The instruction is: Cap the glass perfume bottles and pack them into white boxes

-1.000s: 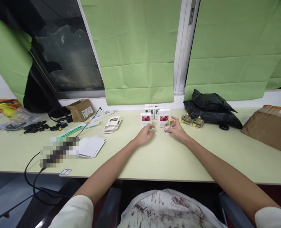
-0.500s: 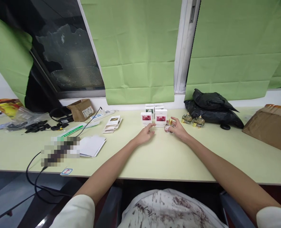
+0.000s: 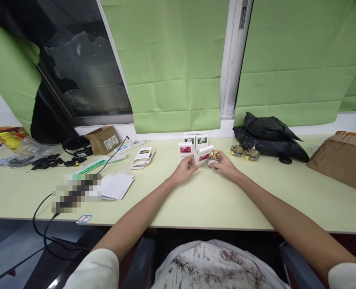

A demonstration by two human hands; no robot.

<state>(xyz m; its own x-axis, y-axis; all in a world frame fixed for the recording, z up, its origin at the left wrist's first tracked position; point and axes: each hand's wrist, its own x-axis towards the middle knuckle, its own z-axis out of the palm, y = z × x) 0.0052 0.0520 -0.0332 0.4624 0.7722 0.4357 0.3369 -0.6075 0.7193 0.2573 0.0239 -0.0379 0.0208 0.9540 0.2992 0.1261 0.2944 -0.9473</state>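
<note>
The left hand now grips the right pink box, tilted where it stood upright before. Just right, the right hand holds the bottle, beyond the near surface.

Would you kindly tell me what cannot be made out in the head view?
In the head view:
glass bottle: right side, covered by the right hand
tilted white box: fine print, too small to read
standing pink-picture box: lower part, partly behind the left hand
item beside the papers: hidden by pixelation
brown carton: right end, cut off by picture edge
</note>
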